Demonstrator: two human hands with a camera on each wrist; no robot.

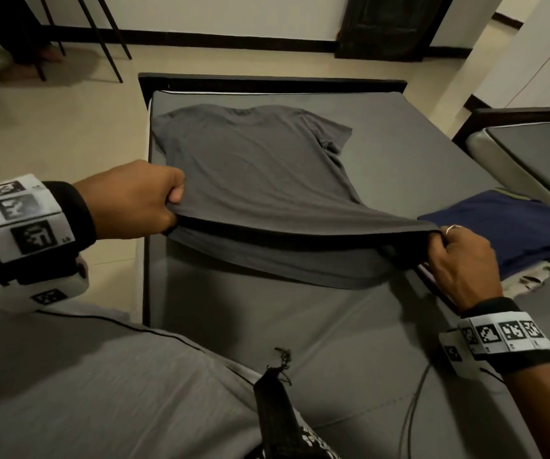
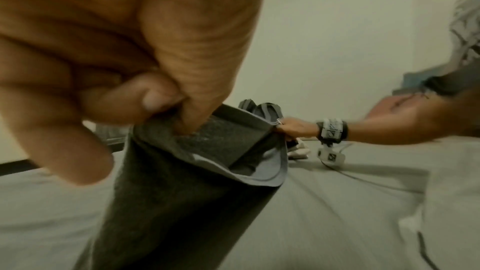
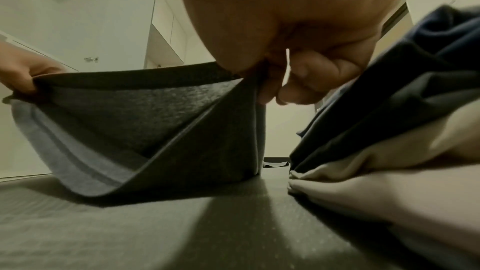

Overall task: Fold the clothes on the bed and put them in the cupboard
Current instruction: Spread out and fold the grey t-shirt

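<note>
A dark grey short-sleeved cotton T-shirt [image 1: 253, 160] lies spread across the middle of the head view on a bed with a grey fitted sheet and dark frame [image 1: 399, 167], its neckline toward the top of the frame and one sleeve pointing to the upper right. The near hem is lifted off the sheet and stretched in a taut line between both hands. The left hand [image 1: 134, 200], at centre left, has its fingers curled round the hem's left corner, the thumb pinching the cloth from above; the left wrist view shows that thumb [image 2: 145, 95] pressed into the doubled fabric. The right hand [image 1: 462, 260], at centre right, wears a ring and pinches the hem's right corner between thumb and curled fingers; in the right wrist view the cloth hangs from that grip down to the sheet in a fold. Just beside the right hand, at the right edge of the head view, sits a folded navy-blue garment [image 1: 511, 226] on top of a pale, patterned one [image 1: 531, 279]. Both wrists carry white bands with black square markers.
</note>
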